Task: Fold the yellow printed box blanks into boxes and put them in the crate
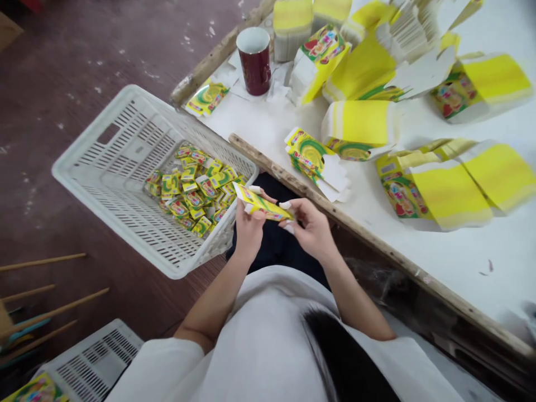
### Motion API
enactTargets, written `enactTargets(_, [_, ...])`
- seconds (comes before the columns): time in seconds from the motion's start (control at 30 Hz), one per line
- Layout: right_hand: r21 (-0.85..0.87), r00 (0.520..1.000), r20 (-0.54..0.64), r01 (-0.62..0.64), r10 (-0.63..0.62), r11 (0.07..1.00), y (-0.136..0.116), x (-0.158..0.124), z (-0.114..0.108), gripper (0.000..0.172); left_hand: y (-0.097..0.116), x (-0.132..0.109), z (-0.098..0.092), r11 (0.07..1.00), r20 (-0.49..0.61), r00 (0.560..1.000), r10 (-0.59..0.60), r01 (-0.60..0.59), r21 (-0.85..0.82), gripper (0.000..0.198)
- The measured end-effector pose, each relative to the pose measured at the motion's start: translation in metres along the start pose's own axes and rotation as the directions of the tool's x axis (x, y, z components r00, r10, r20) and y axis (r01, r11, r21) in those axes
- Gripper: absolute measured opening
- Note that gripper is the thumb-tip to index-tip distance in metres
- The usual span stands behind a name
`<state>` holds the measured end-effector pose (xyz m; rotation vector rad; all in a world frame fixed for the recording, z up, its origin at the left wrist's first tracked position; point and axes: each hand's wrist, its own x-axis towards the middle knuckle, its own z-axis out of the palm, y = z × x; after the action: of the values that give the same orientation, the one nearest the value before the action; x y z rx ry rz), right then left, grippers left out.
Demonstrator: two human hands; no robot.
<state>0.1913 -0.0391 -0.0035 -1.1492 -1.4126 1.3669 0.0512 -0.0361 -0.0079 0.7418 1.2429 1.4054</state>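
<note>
Both my hands hold one small yellow and green carton (262, 204) over my lap, just off the table's edge. My left hand (248, 229) grips its left end with curled fingers. My right hand (312, 229) pinches its right end. To the left, a white plastic basket (113, 167) holds several folded small cartons (192, 187) of the same print. On the table, a short stack of flat cartons (307, 156) lies closest to my right hand.
The white table (460, 251) with a worn wooden edge carries fanned stacks of flat yellow cartons (456, 184) and a dark red mug (254, 60). A second white basket (90, 360) and wooden sticks (42, 296) sit at the lower left on the dark floor.
</note>
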Motion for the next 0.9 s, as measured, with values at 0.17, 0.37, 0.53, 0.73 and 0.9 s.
enactTargets(0.17, [-0.023, 0.999, 0.0, 0.033, -0.033, 0.999, 0.005, 0.001, -0.019, 0.008, -0.008, -0.001, -0.011, 0.992, -0.118, 0.985, 0.125, -0.124, 0.017, 0.033])
enactTargets(0.37, [-0.512, 0.916, -0.036, 0.327, -0.4, 0.795, -0.012, 0.004, -0.041, 0.023, 0.033, 0.01, -0.033, 0.964, 0.129, 0.964, 0.234, -0.247, 0.098, 0.068])
enactTargets(0.53, [-0.568, 0.82, 0.253, 0.555, -0.513, 0.608, -0.026, -0.003, -0.037, 0.025, 0.055, 0.004, -0.031, 0.774, 0.527, 0.848, -0.063, -0.292, 0.562, 0.102])
enactTargets(0.73, [-0.053, 0.937, -0.253, 0.237, -0.242, 0.97, -0.012, -0.005, -0.011, 0.067, 0.028, -0.024, -0.007, 0.68, 0.396, 0.915, 0.073, -0.336, 0.652, 0.07])
enactTargets(0.9, [0.305, 0.99, 0.063, -0.136, 0.123, 0.942, -0.005, -0.004, -0.002, 0.049, 0.009, -0.03, -0.011, 0.582, 0.45, 0.85, 0.273, -0.518, 0.626, 0.066])
